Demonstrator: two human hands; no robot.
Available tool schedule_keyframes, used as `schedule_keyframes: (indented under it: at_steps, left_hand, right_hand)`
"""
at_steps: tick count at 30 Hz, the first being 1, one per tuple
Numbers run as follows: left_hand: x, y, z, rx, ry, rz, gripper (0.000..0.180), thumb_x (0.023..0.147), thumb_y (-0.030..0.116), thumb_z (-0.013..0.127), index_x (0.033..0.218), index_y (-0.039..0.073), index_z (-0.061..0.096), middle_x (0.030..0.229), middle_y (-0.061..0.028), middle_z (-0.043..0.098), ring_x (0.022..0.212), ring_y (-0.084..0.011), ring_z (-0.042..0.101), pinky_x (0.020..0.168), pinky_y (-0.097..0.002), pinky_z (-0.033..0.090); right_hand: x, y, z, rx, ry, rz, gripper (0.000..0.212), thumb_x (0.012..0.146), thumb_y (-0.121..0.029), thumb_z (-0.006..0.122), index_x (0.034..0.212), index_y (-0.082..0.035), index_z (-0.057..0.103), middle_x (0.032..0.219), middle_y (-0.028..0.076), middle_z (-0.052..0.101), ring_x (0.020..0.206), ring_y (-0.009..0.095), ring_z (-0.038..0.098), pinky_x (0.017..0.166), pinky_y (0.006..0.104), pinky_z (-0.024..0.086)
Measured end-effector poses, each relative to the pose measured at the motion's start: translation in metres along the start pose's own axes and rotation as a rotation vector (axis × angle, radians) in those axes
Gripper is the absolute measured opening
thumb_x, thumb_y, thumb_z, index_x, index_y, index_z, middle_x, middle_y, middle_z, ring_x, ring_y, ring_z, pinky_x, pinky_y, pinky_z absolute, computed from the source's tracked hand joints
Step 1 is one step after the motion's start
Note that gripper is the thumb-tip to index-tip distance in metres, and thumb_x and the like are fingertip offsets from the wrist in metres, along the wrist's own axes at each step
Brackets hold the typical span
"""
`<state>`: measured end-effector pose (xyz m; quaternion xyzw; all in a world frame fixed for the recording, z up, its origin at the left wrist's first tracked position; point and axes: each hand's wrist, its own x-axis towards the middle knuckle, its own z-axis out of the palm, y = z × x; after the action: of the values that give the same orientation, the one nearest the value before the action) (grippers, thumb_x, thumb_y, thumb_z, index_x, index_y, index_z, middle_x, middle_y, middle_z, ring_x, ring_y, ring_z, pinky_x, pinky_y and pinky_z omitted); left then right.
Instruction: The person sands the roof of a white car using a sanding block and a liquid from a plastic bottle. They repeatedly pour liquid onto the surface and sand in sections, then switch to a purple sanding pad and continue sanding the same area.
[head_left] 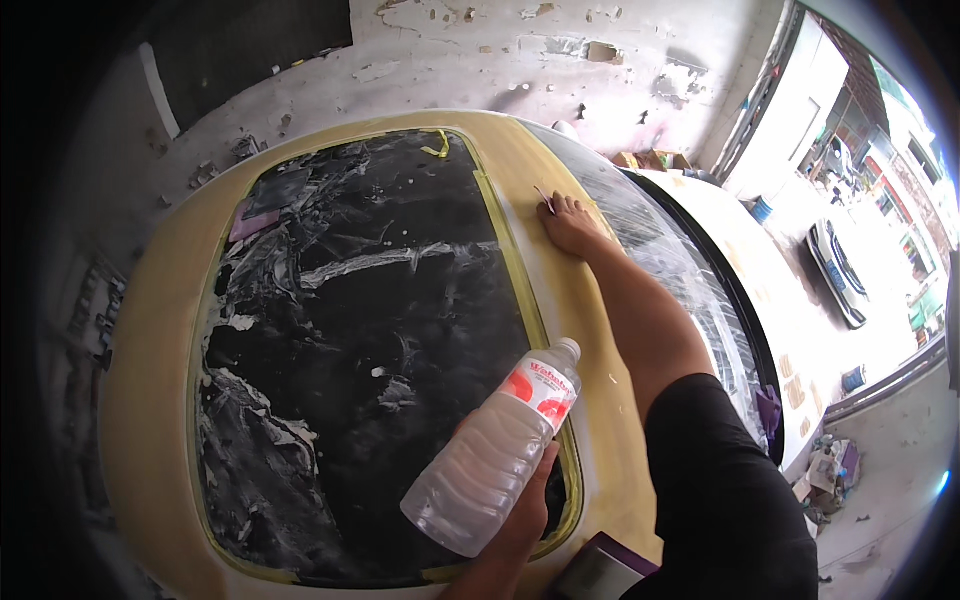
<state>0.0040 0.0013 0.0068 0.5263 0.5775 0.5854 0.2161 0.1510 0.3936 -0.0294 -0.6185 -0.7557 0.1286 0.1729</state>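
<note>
While the left hand [530, 505] is wrapped around a bottle [490, 460] at lower centre, the right hand [574, 224], upper right of centre, has its fingers curled round a thin sheet [546, 201] on the matte yellow car roof [150, 320]. Bottle's tilted, long axis diagonal, neck pointing upper right. It's clear ribbed plastic, red-and-white label, over a black panel [370, 310] that's pretty smeared with whitish dust.

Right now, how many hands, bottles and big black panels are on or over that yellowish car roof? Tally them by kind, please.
Left hand and right hand: 2
Clear bottle: 1
Black panel: 1
Total: 4
</note>
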Motion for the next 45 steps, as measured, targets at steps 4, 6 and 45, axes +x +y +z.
schedule_keyframes:
  at_steps: [4,6,45]
  left_hand:
    - [-0.002,0.005,0.002,-0.271,-0.05,-0.144,0.044,0.094,0.011,0.072,0.13,-0.002,0.052,0.122,-0.0125,0.057,0.11,-0.0251,0.055,0.098,-0.0391,0.044]
    - [-0.002,0.004,0.003,-0.212,-0.043,-0.05,0.044,0.094,0.012,0.072,0.13,-0.003,0.052,0.123,-0.013,0.057,0.111,-0.0252,0.055,0.098,-0.039,0.044]
    - [0.002,-0.001,0.006,-0.327,0.193,-0.027,0.045,0.096,0.018,0.071,0.131,-0.004,0.054,0.126,-0.0177,0.058,0.113,-0.0282,0.057,0.098,-0.0388,0.047]
  right_hand:
    - [-0.089,0.015,-0.003,-0.006,-0.054,-0.267,0.061,0.105,-0.036,0.046,0.151,0.001,0.033,0.156,0.027,0.035,0.146,0.041,0.032,0.121,0.0479,0.026]
    - [-0.118,0.03,-0.009,-0.088,-0.136,-0.367,0.065,0.104,-0.032,0.051,0.155,0.0,0.027,0.16,0.025,0.029,0.152,0.037,0.023,0.125,0.0431,0.02]
    - [-0.084,-0.021,-0.01,0.287,-0.104,-0.598,0.04,0.103,-0.024,0.05,0.136,-0.002,0.048,0.131,0.022,0.059,0.121,0.038,0.057,0.103,0.0437,0.046]
